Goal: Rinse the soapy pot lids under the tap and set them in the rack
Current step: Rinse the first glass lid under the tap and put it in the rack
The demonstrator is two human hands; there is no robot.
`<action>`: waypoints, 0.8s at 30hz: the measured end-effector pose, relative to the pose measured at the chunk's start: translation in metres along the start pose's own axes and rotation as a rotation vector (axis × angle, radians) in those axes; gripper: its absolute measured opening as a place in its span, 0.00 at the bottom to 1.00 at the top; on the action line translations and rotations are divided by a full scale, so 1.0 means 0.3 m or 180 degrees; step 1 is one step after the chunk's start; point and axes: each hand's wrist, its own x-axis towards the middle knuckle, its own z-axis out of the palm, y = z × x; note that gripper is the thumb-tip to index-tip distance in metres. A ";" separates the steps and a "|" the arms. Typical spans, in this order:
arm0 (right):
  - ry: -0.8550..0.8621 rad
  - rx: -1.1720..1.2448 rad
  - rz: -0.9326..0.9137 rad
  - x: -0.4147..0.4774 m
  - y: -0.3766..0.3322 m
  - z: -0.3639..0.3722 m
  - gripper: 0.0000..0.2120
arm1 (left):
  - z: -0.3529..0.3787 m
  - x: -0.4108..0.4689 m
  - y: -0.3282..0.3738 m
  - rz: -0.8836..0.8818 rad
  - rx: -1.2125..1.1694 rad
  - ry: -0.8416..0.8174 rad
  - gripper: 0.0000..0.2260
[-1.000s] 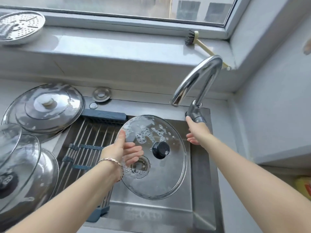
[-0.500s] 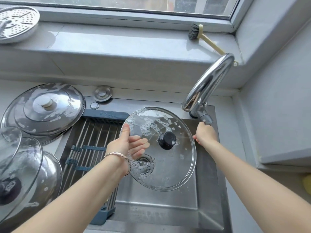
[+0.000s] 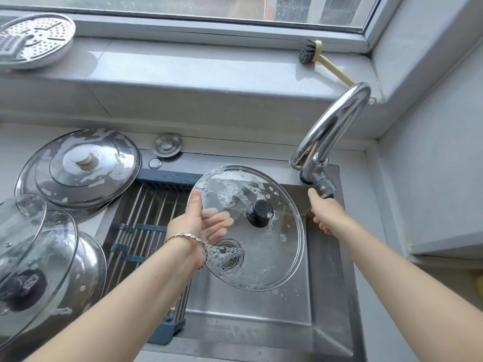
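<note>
My left hand (image 3: 190, 223) holds a soapy glass lid (image 3: 274, 257) with a black knob (image 3: 259, 213) over the sink (image 3: 261, 312). The thumb lies on top of its left rim and the fingers show through the glass from below. Foam clings to the lid's upper and lower left parts. My right hand (image 3: 326, 210) reaches up to the lever (image 3: 322, 185) at the base of the chrome tap (image 3: 337, 126), index fingertip at the lever. No water runs from the spout. The roll-up rack (image 3: 146, 218) spans the sink's left half and holds nothing.
A soapy steel lid (image 3: 78, 165) lies on the counter at the left. Several more lids (image 3: 39, 257) are stacked at the near left. A perforated steel plate (image 3: 34, 40) and a dish brush (image 3: 311, 52) rest on the windowsill. The drain (image 3: 230, 257) shows through the lid.
The tap spout has swung to the right, and my right hand has followed its base. My left hand has raised the glass lid slightly toward the tap.
</note>
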 end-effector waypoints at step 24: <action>0.0575 0.0957 -0.1942 -0.343 -0.085 0.173 0.14 | -0.047 -0.051 -0.018 0.0058 -0.0553 0.0246 0.22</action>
